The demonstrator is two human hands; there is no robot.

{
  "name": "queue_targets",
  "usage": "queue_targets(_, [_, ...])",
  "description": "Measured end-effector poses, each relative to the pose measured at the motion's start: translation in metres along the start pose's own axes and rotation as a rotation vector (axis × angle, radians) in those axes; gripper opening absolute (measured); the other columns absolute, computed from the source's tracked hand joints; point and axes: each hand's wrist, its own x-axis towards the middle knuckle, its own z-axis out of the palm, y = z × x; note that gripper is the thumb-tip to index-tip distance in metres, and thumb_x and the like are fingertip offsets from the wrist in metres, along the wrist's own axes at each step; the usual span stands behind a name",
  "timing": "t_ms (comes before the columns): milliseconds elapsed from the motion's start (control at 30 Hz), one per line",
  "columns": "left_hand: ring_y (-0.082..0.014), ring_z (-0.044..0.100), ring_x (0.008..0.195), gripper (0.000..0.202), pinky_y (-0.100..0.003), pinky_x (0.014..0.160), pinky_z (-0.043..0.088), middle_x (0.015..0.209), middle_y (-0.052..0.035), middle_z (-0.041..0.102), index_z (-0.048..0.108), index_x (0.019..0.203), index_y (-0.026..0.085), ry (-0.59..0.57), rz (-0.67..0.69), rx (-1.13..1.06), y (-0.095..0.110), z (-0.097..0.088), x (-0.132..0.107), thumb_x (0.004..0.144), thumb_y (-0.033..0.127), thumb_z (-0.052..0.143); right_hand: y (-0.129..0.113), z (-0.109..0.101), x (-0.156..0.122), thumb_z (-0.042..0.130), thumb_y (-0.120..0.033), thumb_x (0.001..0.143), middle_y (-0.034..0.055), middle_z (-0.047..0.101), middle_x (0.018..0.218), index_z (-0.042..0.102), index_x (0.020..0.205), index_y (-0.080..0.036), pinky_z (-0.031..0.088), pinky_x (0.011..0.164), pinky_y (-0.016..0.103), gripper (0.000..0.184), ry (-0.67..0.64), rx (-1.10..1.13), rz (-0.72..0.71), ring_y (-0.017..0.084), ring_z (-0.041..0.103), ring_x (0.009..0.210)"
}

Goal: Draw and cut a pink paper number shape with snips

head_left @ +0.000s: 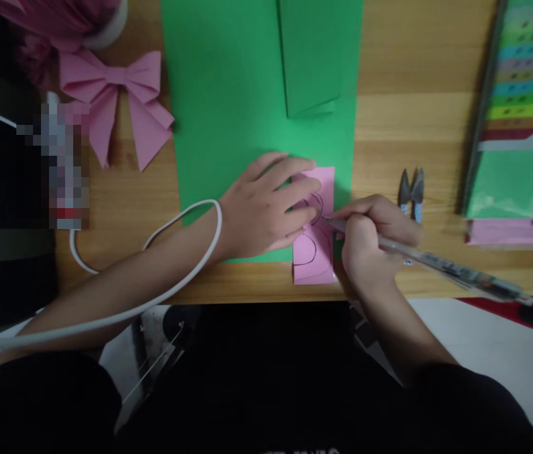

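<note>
A small folded pink paper [316,252] lies at the desk's front edge, partly on a large green sheet [228,94]. Curved black pen lines are drawn on it. My left hand [266,205] lies flat on the pink paper's upper part, fingers stretched out and pressing it down. My right hand [373,236] is closed round a clear pen [441,265], whose tip touches the pink paper just below my left fingertips.
A folded green piece [311,57] lies on the green sheet at the back. A pink paper bow [117,104] sits at the left. Small thread snips [412,192] lie right of my hands. A stack of coloured paper [516,126] fills the right side. A white cable [152,302] loops over my left forearm.
</note>
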Motion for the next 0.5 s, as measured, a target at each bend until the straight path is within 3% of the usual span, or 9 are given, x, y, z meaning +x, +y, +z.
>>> queue_targets(167, [-0.0272,0.06,0.123,0.018,-0.046,0.107,0.048,0.125,-0.0024,0.07,0.065,0.107,0.02,-0.004,0.025,0.027,0.0004,-0.0011,0.0021,0.1,0.031,0.052,-0.0012,0.0,-0.0001,0.05,-0.009,0.073,-0.0035,0.062,0.053,0.067,0.063,-0.022,0.041,0.04,0.024,0.024,-0.009,0.006,0.02,0.011,0.052,0.041])
queue_targets(300, [-0.0235,0.062,0.116,0.021,-0.042,0.107,0.047,0.113,-0.001,0.074,0.066,0.105,0.019,0.015,0.053,0.046,0.0017,-0.0029,0.0044,0.102,0.029,0.048,-0.0039,0.0014,0.0014,0.048,-0.01,0.072,-0.0041,0.06,0.05,0.067,0.062,-0.021,0.041,0.041,0.025,0.024,-0.011,-0.006,0.036,0.011,0.053,0.041])
queue_targets(500, [-0.0202,0.064,0.11,0.027,-0.039,0.107,0.045,0.111,-0.0007,0.075,0.066,0.107,0.02,-0.05,0.062,0.034,0.0024,-0.004,0.0056,0.104,0.028,0.041,-0.0059,0.0008,0.0029,0.049,-0.013,0.073,-0.0027,0.061,0.05,0.066,0.06,-0.021,0.042,0.043,0.026,0.023,-0.026,-0.056,0.044,0.012,0.053,0.042])
